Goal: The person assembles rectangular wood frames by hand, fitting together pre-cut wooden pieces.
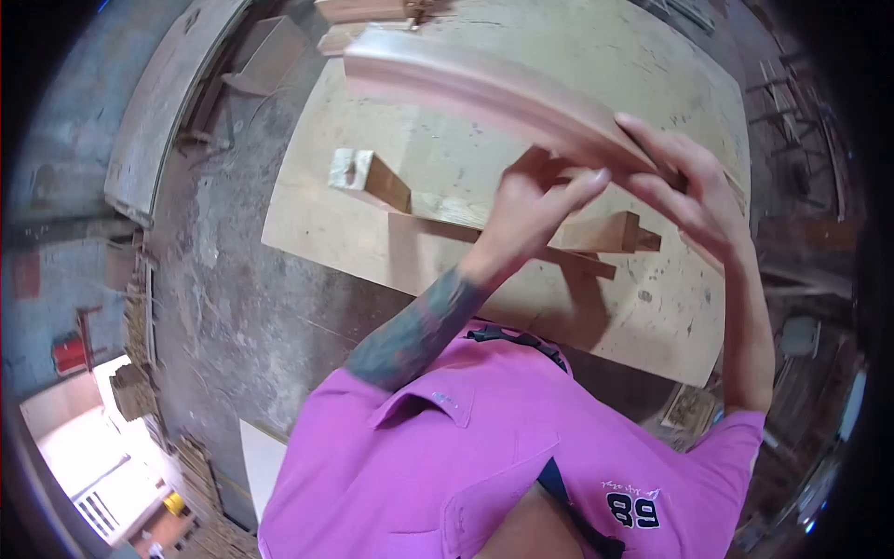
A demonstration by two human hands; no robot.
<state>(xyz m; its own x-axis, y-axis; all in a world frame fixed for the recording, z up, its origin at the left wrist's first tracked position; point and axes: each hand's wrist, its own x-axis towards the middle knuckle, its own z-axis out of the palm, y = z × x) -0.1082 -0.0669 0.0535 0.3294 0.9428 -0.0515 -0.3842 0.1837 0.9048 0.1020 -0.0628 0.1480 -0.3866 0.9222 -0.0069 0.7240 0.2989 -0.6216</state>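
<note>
A long wooden beam (484,93) with a grooved face is held up at a slant over the table, its far end pointing to the upper left and slightly blurred. My right hand (684,182) wraps round the near end, with fingers on top and thumb below. Against the beam's underside, my left hand (535,200) has its fingers curled and thumb stretched along the edge; its fingertips are partly hidden. Below my hands lies a wooden assembly: a block with a pale end (371,179), a crosspiece (447,212) and a block with a tenon (605,233).
The pieces lie on a large plywood tabletop (670,321). More wood pieces (358,23) sit at its far left edge. Another board-topped bench (172,102) stands to the left across the concrete floor (223,252). Stacked timber (200,484) lines the lower left.
</note>
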